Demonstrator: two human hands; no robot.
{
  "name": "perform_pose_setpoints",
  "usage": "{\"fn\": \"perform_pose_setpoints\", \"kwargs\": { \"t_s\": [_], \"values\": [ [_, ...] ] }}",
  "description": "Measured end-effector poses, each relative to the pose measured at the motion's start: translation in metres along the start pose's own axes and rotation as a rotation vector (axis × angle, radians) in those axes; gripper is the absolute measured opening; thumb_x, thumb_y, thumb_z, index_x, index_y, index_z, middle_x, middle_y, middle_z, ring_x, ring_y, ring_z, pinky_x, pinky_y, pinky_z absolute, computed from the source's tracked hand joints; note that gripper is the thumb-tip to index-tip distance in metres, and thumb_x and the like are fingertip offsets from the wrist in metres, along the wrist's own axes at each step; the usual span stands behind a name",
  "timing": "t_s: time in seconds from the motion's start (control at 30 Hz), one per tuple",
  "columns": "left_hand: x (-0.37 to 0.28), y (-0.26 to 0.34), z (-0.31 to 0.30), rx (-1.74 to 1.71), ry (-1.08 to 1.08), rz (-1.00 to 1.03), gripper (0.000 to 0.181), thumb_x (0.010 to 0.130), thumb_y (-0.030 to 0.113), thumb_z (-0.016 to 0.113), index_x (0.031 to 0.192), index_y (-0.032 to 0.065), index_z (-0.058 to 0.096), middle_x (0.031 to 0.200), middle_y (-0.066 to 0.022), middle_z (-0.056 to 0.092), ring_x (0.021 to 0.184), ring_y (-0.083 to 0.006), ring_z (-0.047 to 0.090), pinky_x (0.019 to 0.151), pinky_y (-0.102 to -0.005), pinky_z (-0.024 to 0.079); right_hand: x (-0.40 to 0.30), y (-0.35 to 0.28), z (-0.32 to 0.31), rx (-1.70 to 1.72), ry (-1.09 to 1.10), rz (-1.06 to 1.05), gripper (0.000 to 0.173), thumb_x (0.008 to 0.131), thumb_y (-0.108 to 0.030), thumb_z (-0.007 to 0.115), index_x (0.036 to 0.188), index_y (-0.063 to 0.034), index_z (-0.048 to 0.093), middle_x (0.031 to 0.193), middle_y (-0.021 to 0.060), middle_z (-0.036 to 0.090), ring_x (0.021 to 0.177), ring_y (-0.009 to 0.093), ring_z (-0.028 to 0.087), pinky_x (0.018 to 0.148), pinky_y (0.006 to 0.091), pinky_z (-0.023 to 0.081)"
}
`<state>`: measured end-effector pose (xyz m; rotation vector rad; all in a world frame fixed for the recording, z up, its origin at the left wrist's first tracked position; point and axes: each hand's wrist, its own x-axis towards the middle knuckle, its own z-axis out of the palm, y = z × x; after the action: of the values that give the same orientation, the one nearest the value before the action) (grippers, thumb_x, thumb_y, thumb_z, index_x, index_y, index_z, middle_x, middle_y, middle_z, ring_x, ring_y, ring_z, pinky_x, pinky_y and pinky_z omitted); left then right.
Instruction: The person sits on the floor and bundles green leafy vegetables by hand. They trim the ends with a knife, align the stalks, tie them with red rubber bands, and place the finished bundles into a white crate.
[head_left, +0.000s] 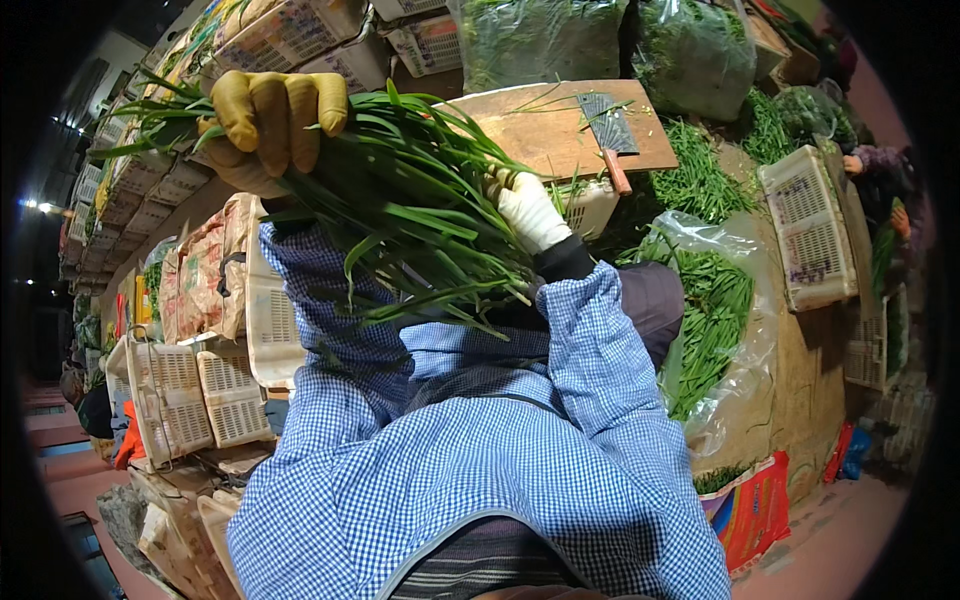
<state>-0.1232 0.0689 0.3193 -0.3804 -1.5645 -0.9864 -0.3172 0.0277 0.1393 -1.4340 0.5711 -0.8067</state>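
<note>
My left hand (279, 127), in a yellow rubber glove, is closed around the leafy part of a large bunch of long green leaves (420, 195), perhaps garlic chives. In a white glove, my right hand (525, 202) grips the same bunch near its other end. Loose leaves hang down between my forearms. Beyond the right hand lies a wooden board (517, 120) on a white plastic crate (592, 206). A cleaver (609, 127) with a wooden handle rests on the board among small green scraps.
Cut greens (712, 322) lie on clear plastic at the right, with more greens (697, 176) behind. White crates (169, 397) stand at the left. Bagged greens (540, 45) stand beyond the board. Another person's hand (853, 164) is at the far right, beside an upturned crate (808, 225).
</note>
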Motion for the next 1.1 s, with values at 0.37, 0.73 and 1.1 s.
{"fn": "perform_pose_setpoints", "kwargs": {
  "t_s": [0.37, 0.73, 1.1],
  "values": [
    [-0.021, -0.007, -0.005, 0.083, 0.229, -0.133, 0.03, 0.098, 0.032, 0.046, 0.09, 0.0072, 0.06, 0.057, 0.0025, 0.047, 0.053, -0.0143, 0.05, 0.072, -0.0362, 0.045, -0.002, 0.011, -0.007, -0.988, 0.204, 0.044, 0.018, 0.086, -0.021, 0.053, 0.099, -0.0095, 0.06, 0.085, 0.0207, 0.065, 0.082, 0.04, 0.062, 0.071, 0.0478, 0.048],
    [-0.002, 0.033, -0.021, 0.027, 0.128, -0.094, 0.029, 0.099, 0.034, 0.046, 0.094, 0.0094, 0.06, 0.063, 0.0033, 0.051, 0.059, -0.0121, 0.049, 0.077, -0.0336, 0.04, -0.071, 0.135, -0.08, -1.235, -0.055, 0.466, 0.027, 0.087, -0.026, 0.052, 0.103, -0.0066, 0.061, 0.091, 0.0187, 0.066, 0.089, 0.036, 0.063, 0.077, 0.0448, 0.05],
    [-0.008, 0.035, -0.035, -0.021, 0.107, -0.1, 0.032, 0.099, 0.035, 0.042, 0.096, 0.0089, 0.06, 0.063, 0.0022, 0.049, 0.06, -0.0142, 0.049, 0.08, -0.0364, 0.038, -0.064, -0.023, -0.052, -0.133, 0.095, -0.062, 0.03, 0.09, -0.01, 0.059, 0.118, 0.0013, 0.058, 0.11, 0.0095, 0.063, 0.1, 0.014, 0.06, 0.09, 0.0258, 0.045]
  ]
}}
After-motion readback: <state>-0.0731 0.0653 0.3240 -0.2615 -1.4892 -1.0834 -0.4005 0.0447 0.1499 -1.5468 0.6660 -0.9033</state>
